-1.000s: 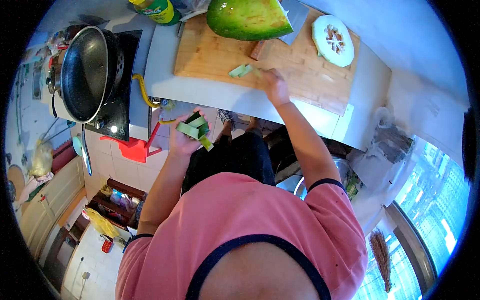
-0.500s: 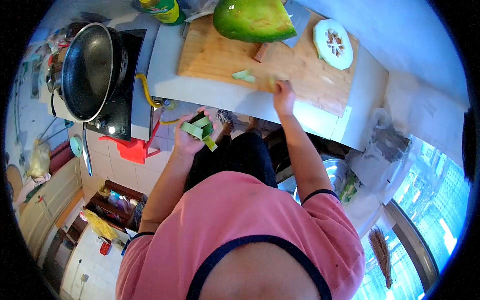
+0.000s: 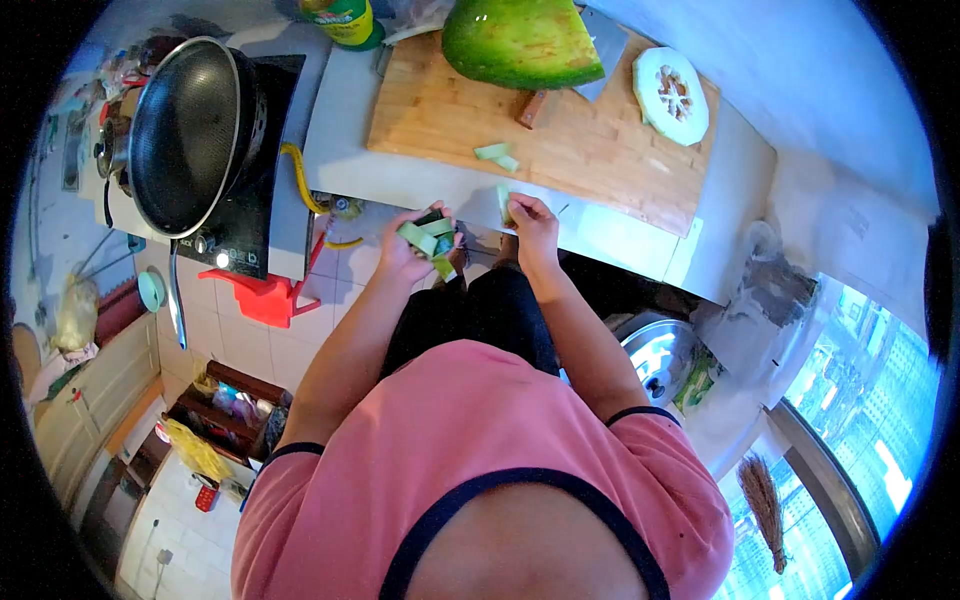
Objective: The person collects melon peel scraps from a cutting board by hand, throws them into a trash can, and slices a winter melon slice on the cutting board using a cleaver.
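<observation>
My left hand (image 3: pixel 404 258) is cupped around several green peel strips (image 3: pixel 425 236), out in front of the counter. Pinched in my right hand (image 3: pixel 535 226) is one pale green peel strip (image 3: pixel 503 202), just off the counter's front edge. Two more peel pieces (image 3: pixel 494 153) lie on the wooden cutting board (image 3: pixel 445 115). At the back of the board rests a large cut winter melon (image 3: pixel 520 45). It partly covers a knife, whose blade (image 3: pixel 608 55) and wooden handle (image 3: pixel 532 109) show. A round, pale melon slice (image 3: pixel 670 97) with its seedy core lies on the board's right.
A black wok (image 3: pixel 190 135) sits on the cooktop (image 3: pixel 245 215) at left. Near it are a yellow hose (image 3: pixel 300 180) and a red plastic stool (image 3: pixel 262 298). A green bottle (image 3: pixel 345 22) stands behind the board. A metal basin or lid (image 3: pixel 660 355) is below the counter at right.
My right hand has come from the board's front edge down and leftward, toward my left hand, carrying a peel strip. My left hand has risen slightly rightward.
</observation>
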`<state>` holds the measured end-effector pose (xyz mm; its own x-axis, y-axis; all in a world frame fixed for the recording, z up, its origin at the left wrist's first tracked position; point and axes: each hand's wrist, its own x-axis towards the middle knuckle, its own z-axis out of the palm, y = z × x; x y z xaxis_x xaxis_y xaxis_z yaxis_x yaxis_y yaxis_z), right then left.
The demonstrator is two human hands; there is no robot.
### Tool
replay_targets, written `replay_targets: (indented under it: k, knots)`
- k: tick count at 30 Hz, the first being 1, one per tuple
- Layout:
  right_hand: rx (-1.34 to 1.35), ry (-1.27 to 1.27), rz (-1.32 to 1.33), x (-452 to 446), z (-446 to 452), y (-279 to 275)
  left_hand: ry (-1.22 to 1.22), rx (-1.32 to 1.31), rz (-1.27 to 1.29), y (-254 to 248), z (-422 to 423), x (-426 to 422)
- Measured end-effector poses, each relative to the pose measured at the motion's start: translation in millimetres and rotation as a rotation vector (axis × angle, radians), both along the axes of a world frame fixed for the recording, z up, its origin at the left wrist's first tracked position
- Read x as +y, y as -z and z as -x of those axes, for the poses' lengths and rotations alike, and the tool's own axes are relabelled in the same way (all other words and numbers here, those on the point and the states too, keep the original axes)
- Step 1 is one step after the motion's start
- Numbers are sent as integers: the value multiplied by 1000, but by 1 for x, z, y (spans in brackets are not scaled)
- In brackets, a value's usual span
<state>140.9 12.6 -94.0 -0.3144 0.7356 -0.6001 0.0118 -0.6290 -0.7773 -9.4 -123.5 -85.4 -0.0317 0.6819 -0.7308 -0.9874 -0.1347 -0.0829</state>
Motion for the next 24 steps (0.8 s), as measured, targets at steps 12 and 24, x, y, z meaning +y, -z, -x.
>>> replay_targets:
  k: [12,24]
  knots:
    - [-220,-493,-1062,-50,36,-93,9,24,-444,-21,-17,44]
    - [-877,-790,-1315,61,41,17,-106,85,-326,-28,21,-25]
